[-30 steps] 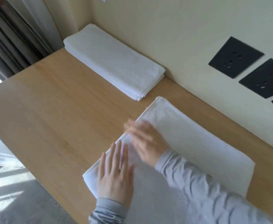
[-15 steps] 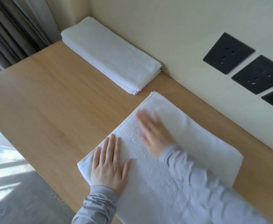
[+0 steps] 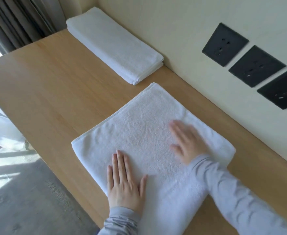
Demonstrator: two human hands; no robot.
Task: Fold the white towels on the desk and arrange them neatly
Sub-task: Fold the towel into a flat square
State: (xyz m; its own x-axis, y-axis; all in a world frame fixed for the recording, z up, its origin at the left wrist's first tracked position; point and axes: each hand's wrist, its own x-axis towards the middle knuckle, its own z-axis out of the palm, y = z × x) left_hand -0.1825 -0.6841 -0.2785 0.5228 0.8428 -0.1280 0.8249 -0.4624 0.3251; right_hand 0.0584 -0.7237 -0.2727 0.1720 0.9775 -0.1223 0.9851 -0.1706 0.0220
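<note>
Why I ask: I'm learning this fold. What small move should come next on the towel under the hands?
Probably pinch the near edge of the towel and fold it toward the wall. The left hand and right hand lie flat on it, and it looks smooth yet wider than the folded stack.

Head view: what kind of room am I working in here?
Probably a hotel or guest room, not certain: a wooden desk against a wall with three black sockets, grey curtains at the far end, and folded white towels stacked by the wall.
</note>
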